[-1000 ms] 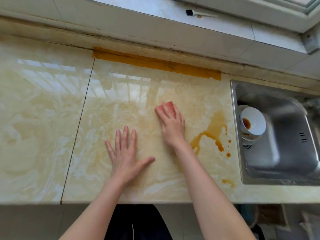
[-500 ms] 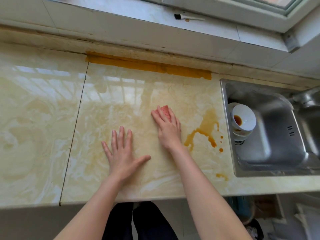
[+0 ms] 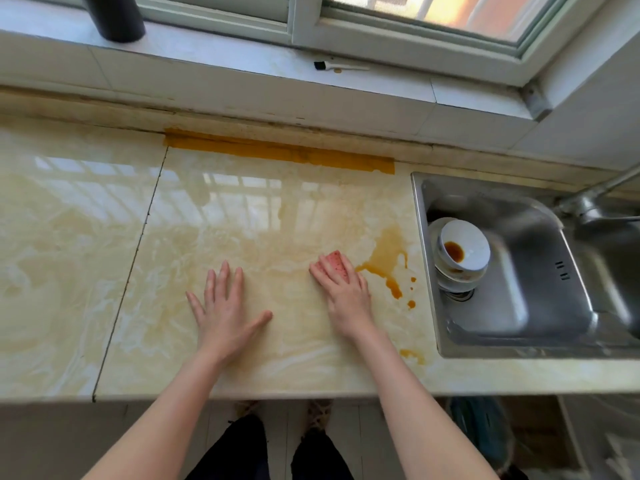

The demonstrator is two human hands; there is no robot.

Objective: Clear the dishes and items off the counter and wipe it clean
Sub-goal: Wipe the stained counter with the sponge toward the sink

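- The counter (image 3: 86,237) is bare of dishes, but a brown spill (image 3: 386,261) lies near the sink (image 3: 420,237).
- Your right hand (image 3: 346,292) presses a pink sponge (image 3: 336,263) flat against the counter, fingers stretched over it, just left of the spill.
- Your left hand (image 3: 225,313) rests palm down with its fingers spread, holding nothing.
- The stacked bowls (image 3: 464,254) sit inside the sink; the top one holds a little brown liquid.
- A small brush (image 3: 337,66) lies on the windowsill.
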